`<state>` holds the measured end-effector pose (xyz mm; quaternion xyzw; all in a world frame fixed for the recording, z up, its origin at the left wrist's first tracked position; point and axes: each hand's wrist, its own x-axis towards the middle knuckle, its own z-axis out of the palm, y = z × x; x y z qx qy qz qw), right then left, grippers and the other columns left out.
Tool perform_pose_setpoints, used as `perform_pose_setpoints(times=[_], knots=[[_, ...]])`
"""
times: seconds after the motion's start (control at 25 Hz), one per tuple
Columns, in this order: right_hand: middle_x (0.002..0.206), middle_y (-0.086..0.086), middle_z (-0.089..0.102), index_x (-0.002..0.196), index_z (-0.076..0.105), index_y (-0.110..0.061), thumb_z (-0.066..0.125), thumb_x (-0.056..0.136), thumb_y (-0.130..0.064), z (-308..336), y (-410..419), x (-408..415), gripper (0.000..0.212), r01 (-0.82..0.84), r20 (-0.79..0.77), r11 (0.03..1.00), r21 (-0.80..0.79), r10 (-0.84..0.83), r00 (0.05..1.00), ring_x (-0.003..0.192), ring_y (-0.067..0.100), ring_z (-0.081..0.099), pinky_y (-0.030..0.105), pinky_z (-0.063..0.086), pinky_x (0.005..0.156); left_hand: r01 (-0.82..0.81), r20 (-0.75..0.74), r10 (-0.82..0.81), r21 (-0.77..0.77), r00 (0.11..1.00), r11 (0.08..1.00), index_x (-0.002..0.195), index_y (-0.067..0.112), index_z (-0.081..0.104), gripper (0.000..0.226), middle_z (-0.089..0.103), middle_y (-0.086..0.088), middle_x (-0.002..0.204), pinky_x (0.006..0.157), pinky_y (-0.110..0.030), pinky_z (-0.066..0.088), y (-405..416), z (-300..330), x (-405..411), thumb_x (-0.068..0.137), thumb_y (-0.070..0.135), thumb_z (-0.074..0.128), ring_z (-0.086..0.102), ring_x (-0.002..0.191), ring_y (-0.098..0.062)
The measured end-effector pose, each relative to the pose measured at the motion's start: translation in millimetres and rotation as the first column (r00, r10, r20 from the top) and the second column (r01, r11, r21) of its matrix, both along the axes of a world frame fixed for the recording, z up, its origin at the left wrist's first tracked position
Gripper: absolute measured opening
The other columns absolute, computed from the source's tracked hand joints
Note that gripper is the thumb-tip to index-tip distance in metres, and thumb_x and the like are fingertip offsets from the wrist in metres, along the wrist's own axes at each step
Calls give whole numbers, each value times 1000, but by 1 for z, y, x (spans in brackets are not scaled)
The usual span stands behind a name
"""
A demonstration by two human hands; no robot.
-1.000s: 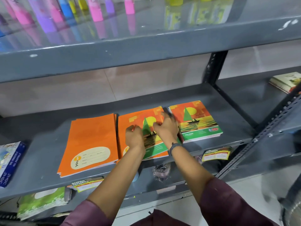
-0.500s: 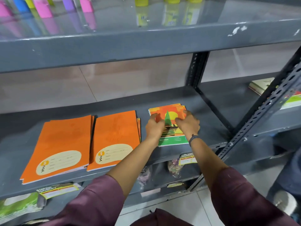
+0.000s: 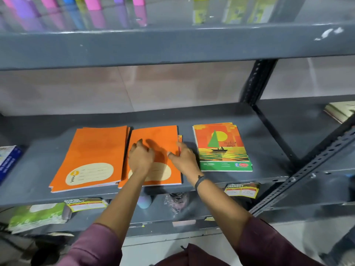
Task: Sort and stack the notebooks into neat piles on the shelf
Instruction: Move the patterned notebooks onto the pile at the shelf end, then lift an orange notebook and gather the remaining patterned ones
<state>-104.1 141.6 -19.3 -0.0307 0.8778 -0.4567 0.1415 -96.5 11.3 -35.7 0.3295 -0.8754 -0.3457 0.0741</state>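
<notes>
Both hands sit at the middle of the frame on the middle orange pile (image 3: 153, 137). The left hand (image 3: 141, 158) lies flat on its top cover, fingers spread and gripping nothing. The right hand (image 3: 185, 160) rests at the pile's right edge, fingers loosely extended, thumb on the cover and fingertips at the side where a few lower notebooks stick out; whether it pinches anything cannot be told. A dark band (image 3: 199, 180) circles the right wrist, and maroon sleeves (image 3: 92, 244) cover both forearms at the bottom of the frame.

Just left of that pile, almost touching it, lies a 2nd orange pile (image 3: 92, 156) with a cream label near its lower edge, its notebooks slightly fanned. To the right, apart from the hands, is a pile of sailboat-cover notebooks (image 3: 221, 148), orange and green, with lower copies peeking out at the top. All 3 piles lie flat on the grey middle shelf (image 3: 221, 116).

At the far left edge a blue box (image 3: 7, 160) sits on the same shelf. Price tags (image 3: 242, 190) hang from the shelf's front lip. At the top left of the frame, coloured bottles (image 3: 92, 2) stand on the upper shelf (image 3: 172, 47). Green packets (image 3: 38, 215) lie on the lower shelf at the lower left.
</notes>
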Motion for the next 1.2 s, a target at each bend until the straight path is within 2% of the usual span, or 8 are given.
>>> perform_pose_setpoints(times=[0.16, 0.28, 0.44, 0.6, 0.76, 0.92, 1.08, 1.2], knots=[[115, 13, 67, 142, 39, -12, 59, 87, -25, -5, -9, 8, 61, 63, 88, 998, 18, -65, 994, 105, 28, 63, 37, 51, 94, -7, 112, 7, 1, 994, 1000, 138, 14, 37, 50, 38, -15, 147, 109, -53, 29, -13, -2, 0, 91, 31, 41, 33, 135, -37], [124, 11, 63, 143, 38, -15, 60, 87, -25, -3, -12, 9, 61, 126, 173, 991, -42, -117, 978, 111, 28, 61, 38, 50, 97, -1, 164, -1, 14, 987, 1000, 136, 14, 38, 50, 30, -14, 151, 111, -55, 24, -10, -4, -4, 89, 29, 45, 26, 137, -37], [116, 11, 66, 142, 38, -12, 60, 86, -20, -2, -12, 13, 60, 203, 214, 974, -99, -179, 960, 108, 27, 62, 37, 50, 97, -59, 180, 45, 74, 983, 996, 135, 17, 39, 48, 25, -15, 152, 107, -54, 25, -10, 7, -13, 89, 29, 44, 31, 133, -40], [128, 10, 59, 141, 39, -19, 60, 85, -28, -2, -17, 14, 61, 250, 196, 968, -29, -240, 951, 120, 31, 53, 41, 46, 101, -66, 217, 42, 106, 975, 992, 126, 11, 46, 41, 44, -18, 137, 102, -49, 32, -19, 10, -16, 87, 20, 43, 41, 125, -39], [146, 8, 39, 140, 38, -31, 60, 83, -37, 0, -21, 15, 61, 337, 194, 937, 93, -349, 917, 135, 33, 34, 48, 33, 108, -61, -14, 65, 214, 998, 975, 120, 5, 52, 39, 60, -20, 121, 92, -40, 45, -26, 14, -18, 81, 5, 46, 51, 116, -38], [143, 9, 40, 138, 39, -32, 60, 83, -33, 5, -25, 16, 59, 454, 198, 890, 36, -452, 870, 131, 35, 38, 48, 32, 109, 48, -179, 7, 297, 984, 954, 114, 5, 55, 39, 68, -14, 97, 87, -39, 51, -40, 20, -25, 76, -5, 49, 59, 101, -34], [133, 10, 55, 135, 44, -28, 58, 81, -23, 15, -44, 12, 56, 501, 202, 856, -127, -472, 858, 119, 32, 52, 48, 41, 103, 22, -312, 130, 440, 941, 898, 93, 7, 66, 34, 69, -13, 95, 86, -33, 47, -69, 24, -20, 76, -14, 46, 60, 95, -28], [125, 9, 59, 137, 45, -20, 57, 83, -13, 24, -82, 8, 55, 434, 200, 829, -352, -386, 900, 83, 9, 59, 27, 50, 79, -89, -387, 270, 425, 882, 901, 100, 0, 67, 34, 69, -19, 109, 90, -29, 45, -115, 32, -4, 76, -12, 47, 61, 97, -25]])
